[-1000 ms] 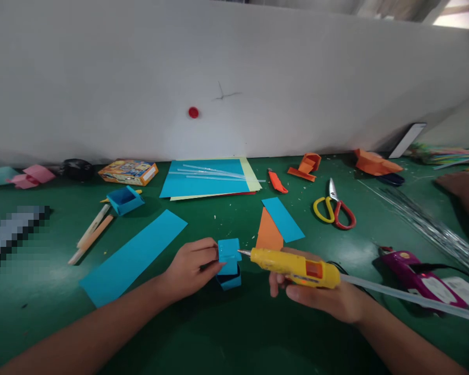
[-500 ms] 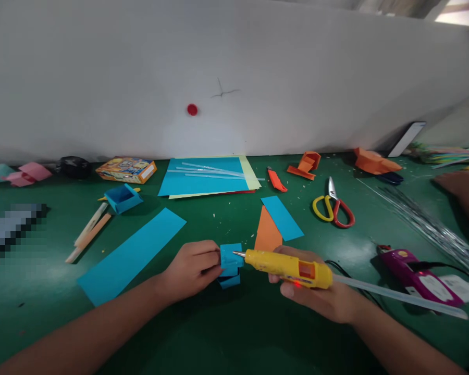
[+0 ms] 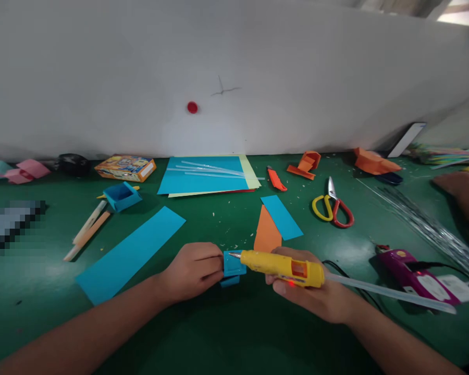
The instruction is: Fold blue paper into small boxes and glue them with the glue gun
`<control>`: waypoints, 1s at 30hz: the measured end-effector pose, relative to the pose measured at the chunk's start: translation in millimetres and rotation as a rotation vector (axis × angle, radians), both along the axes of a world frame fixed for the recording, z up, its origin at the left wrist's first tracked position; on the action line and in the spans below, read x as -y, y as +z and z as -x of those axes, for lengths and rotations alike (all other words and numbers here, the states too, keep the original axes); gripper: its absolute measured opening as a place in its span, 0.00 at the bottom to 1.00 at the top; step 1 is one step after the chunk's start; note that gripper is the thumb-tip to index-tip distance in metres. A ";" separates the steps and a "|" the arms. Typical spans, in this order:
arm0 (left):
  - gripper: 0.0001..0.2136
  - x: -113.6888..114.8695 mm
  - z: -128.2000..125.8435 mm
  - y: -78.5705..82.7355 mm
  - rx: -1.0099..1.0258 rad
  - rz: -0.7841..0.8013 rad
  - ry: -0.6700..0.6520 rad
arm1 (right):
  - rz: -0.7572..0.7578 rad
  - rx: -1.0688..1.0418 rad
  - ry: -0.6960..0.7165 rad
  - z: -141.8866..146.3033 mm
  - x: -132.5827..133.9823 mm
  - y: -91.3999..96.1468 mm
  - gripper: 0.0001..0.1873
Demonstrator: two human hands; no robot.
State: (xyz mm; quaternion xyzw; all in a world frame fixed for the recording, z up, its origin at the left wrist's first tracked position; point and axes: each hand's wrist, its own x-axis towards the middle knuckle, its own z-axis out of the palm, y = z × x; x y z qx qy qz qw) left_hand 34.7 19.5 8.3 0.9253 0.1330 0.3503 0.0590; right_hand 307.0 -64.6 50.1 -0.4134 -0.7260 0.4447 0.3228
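Note:
In my left hand (image 3: 199, 271) is a small folded blue paper piece (image 3: 234, 264), pinched by its left side. My right hand (image 3: 316, 289) grips a yellow glue gun (image 3: 283, 268), a red light glowing on its underside. The gun's metal nozzle meets the upper part of the blue piece in view; whether it touches cannot be told. A long translucent glue stick (image 3: 394, 294) sticks out of the gun's back. Behind the gun lie an orange paper piece (image 3: 268, 232) and a blue paper strip (image 3: 282, 216). A longer blue strip (image 3: 131, 255) rests left of my left hand.
Scissors (image 3: 332, 205), a red cutter (image 3: 276, 178) and stacked coloured sheets (image 3: 203, 182) with glue sticks lie farther back. A blue paper box (image 3: 122, 197) sits left. On the right are a purple power strip (image 3: 416, 276), its cord, and another person's hand (image 3: 459, 187).
The blue piece has shifted slightly right and tilted in my left hand. The glue gun has moved a little left, bringing its nozzle over the piece's upper part.

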 end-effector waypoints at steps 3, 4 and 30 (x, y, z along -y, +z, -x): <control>0.16 0.0 -0.6 0.8 0.003 -0.012 0.003 | 0.007 0.010 -0.001 1.2 -0.3 1.2 0.12; 0.16 0.0 -1.0 1.3 0.004 -0.014 0.003 | 0.007 0.014 -0.001 1.5 -0.6 1.6 0.12; 0.14 1.1 -1.5 3.8 0.008 -0.013 -0.029 | 0.102 0.000 -0.004 -1.1 1.4 0.1 0.14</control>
